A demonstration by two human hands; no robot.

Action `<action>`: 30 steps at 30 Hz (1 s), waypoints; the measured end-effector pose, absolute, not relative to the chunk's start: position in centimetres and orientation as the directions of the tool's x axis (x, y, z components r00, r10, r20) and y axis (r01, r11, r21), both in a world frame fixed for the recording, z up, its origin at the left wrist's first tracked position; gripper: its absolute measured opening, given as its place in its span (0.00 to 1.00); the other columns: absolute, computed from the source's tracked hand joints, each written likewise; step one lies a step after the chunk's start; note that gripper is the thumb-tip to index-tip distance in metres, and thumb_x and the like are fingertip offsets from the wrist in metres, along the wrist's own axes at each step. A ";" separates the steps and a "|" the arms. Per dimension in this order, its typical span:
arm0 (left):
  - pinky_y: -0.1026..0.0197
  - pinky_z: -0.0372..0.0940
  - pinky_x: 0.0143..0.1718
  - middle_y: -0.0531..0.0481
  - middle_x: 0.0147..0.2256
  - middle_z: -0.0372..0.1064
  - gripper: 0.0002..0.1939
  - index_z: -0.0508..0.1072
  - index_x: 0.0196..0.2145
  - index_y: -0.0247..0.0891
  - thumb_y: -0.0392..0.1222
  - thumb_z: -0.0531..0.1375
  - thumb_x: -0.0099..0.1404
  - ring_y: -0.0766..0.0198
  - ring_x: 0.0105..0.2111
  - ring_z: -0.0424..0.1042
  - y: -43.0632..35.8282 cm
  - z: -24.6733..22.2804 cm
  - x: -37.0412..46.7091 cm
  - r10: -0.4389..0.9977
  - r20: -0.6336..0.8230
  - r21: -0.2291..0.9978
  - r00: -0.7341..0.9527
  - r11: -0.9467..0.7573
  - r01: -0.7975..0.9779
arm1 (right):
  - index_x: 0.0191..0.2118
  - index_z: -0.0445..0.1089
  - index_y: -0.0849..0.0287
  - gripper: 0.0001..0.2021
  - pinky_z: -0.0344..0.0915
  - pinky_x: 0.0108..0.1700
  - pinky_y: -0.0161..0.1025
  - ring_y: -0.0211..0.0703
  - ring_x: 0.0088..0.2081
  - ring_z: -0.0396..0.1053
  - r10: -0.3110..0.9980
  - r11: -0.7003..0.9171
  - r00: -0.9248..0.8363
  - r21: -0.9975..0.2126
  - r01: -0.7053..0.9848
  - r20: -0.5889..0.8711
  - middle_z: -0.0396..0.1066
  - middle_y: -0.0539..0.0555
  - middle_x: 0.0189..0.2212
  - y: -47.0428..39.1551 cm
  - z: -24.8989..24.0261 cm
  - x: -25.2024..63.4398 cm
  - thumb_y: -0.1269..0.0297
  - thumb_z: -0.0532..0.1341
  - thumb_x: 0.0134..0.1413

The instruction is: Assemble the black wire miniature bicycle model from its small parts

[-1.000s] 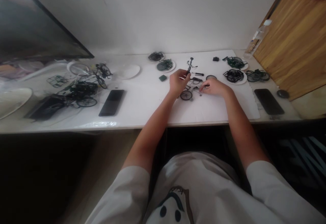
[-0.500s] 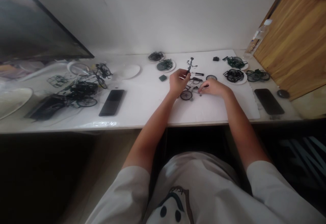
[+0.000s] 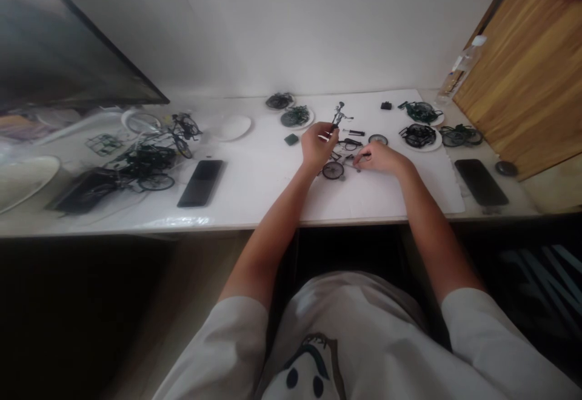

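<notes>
My left hand (image 3: 319, 145) is closed in a pinch on a small model bicycle handlebar (image 3: 340, 114), which stands up above the fingertips. My right hand (image 3: 381, 157) is pinched at the edge of a partly built model bicycle frame (image 3: 348, 160); a thin dark bit shows at its fingertips, too small to name. A spoked wheel (image 3: 333, 170) sits at the frame's left end, below my left hand. Another loose wheel (image 3: 377, 139) lies just behind my right hand. Small dark parts (image 3: 350, 143) rest between the two hands, and a short dark bar (image 3: 356, 133) lies behind them.
White plates with dark model parts (image 3: 419, 136) stand at back right, and others (image 3: 295, 116) at back centre. Two phones (image 3: 200, 183) (image 3: 481, 182) flank the work area. Assembled model bicycles (image 3: 152, 157) crowd the left. A plastic bottle (image 3: 460, 70) leans by a wooden board (image 3: 527, 73).
The handlebar in my left hand has tipped slightly to the left. My right hand stays pinched in nearly the same place beside the frame.
</notes>
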State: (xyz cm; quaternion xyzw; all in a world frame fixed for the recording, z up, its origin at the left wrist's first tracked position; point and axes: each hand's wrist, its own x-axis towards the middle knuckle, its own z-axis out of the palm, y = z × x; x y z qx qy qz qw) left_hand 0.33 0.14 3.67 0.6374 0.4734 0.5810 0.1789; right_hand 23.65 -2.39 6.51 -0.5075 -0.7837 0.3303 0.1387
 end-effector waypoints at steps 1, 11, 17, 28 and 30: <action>0.60 0.71 0.36 0.46 0.38 0.82 0.06 0.82 0.41 0.39 0.42 0.68 0.67 0.64 0.32 0.76 0.1 3.7 0.3 0.809 0.575 0.776 -0.124 -0.492 0.394 | 0.40 0.86 0.59 0.15 0.54 0.34 0.39 0.36 0.25 0.55 0.887 0.269 -0.448 -0.658 0.703 -0.116 0.66 0.46 0.23 -2.4 6.5 23.6 0.55 0.74 0.51; 0.61 0.70 0.36 0.46 0.39 0.81 0.07 0.82 0.42 0.39 0.41 0.68 0.67 0.64 0.33 0.75 -0.1 3.9 0.3 0.782 0.609 0.754 -0.133 -0.519 0.403 | 0.41 0.82 0.58 0.13 0.61 0.35 0.38 0.44 0.32 0.71 0.884 0.298 -0.457 -0.633 0.715 -0.100 0.79 0.53 0.32 -1.8 5.2 23.4 0.53 0.70 0.60; 0.62 0.70 0.35 0.46 0.39 0.80 0.06 0.81 0.43 0.39 0.42 0.68 0.69 0.65 0.33 0.75 0.1 3.8 0.4 0.755 0.629 0.748 -0.184 -0.523 0.409 | 0.42 0.80 0.57 0.13 0.68 0.46 0.42 0.52 0.41 0.76 0.913 0.287 -0.409 -0.725 0.626 0.008 0.82 0.59 0.42 -1.8 5.3 23.1 0.53 0.72 0.61; 0.54 0.71 0.45 0.43 0.40 0.76 0.15 0.79 0.44 0.42 0.56 0.66 0.74 0.58 0.39 0.74 0.1 4.0 0.0 0.689 0.698 0.679 -0.195 -0.550 0.486 | 0.43 0.72 0.55 0.14 0.58 0.37 0.40 0.40 0.28 0.54 0.906 0.412 -0.166 -0.721 0.557 0.389 0.56 0.45 0.25 -1.3 5.6 23.2 0.49 0.63 0.69; 0.52 0.71 0.48 0.43 0.40 0.75 0.16 0.79 0.44 0.42 0.57 0.66 0.74 0.55 0.43 0.73 0.0 4.3 -0.1 0.676 0.713 0.659 -0.185 -0.558 0.504 | 0.43 0.72 0.54 0.16 0.57 0.36 0.40 0.41 0.28 0.52 0.892 0.424 -0.118 -0.718 0.552 0.436 0.51 0.45 0.25 -1.3 5.8 23.1 0.46 0.63 0.70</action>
